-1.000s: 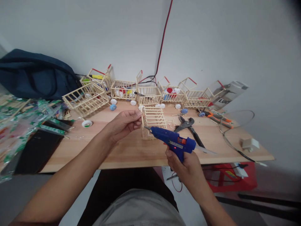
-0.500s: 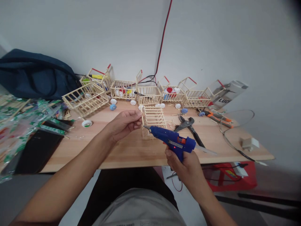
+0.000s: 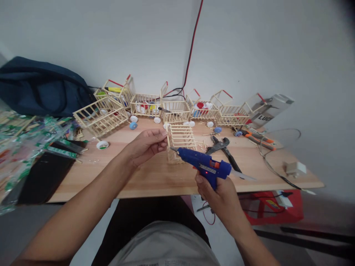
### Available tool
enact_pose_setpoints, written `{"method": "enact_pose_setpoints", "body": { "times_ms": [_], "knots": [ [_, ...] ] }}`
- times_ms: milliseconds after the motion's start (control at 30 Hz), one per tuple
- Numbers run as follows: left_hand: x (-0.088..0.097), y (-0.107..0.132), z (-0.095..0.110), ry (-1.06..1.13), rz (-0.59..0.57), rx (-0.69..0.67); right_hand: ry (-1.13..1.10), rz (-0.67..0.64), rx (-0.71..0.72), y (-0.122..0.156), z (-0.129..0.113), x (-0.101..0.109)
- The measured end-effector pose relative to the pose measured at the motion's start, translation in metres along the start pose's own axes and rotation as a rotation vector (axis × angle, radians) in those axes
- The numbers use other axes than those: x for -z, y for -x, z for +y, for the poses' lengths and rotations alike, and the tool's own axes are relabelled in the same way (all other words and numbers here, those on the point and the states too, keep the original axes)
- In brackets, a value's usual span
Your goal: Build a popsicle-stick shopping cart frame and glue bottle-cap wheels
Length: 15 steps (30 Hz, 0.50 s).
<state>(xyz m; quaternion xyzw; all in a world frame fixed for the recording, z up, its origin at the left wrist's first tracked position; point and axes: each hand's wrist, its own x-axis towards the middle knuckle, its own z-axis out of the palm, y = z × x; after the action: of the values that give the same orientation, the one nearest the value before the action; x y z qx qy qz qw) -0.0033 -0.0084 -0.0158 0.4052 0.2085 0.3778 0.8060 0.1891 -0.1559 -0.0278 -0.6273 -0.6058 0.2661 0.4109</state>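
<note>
My left hand point(image 3: 148, 145) pinches a thin wooden stick point(image 3: 168, 139) at the left edge of a small stick-built basket point(image 3: 183, 135) on the table. Whether that stick is separate from the basket or part of it I cannot tell. In my right hand point(image 3: 215, 192) is a blue hot glue gun point(image 3: 196, 159), its small red light lit and a clear glue stick point(image 3: 244, 175) poking out of its back. The gun's nozzle points left, close to the pinched stick and the basket's left side. Part of the basket is hidden behind the gun.
Several little wooden carts point(image 3: 145, 105) with red handles and bottle-cap wheels stand along the wall. Black pliers point(image 3: 227, 151) lie right of the basket, beside cut stick pieces. At left are plastic packets point(image 3: 24, 147) and a dark blue bag point(image 3: 44, 88). A white plug point(image 3: 296, 169) lies at right.
Almost nothing differs. The glue gun sits a tiny bit further right in view; the left hand keeps its pinch in the same spot.
</note>
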Motion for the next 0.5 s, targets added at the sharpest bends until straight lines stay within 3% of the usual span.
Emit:
{"method": "enact_pose_setpoints", "body": {
  "times_ms": [500],
  "knots": [
    [0.0037, -0.0005, -0.0018, -0.085, 0.014, -0.007, -0.098, -0.028, 0.042, 0.0028, 0.0022, 0.0008]
  ]
}}
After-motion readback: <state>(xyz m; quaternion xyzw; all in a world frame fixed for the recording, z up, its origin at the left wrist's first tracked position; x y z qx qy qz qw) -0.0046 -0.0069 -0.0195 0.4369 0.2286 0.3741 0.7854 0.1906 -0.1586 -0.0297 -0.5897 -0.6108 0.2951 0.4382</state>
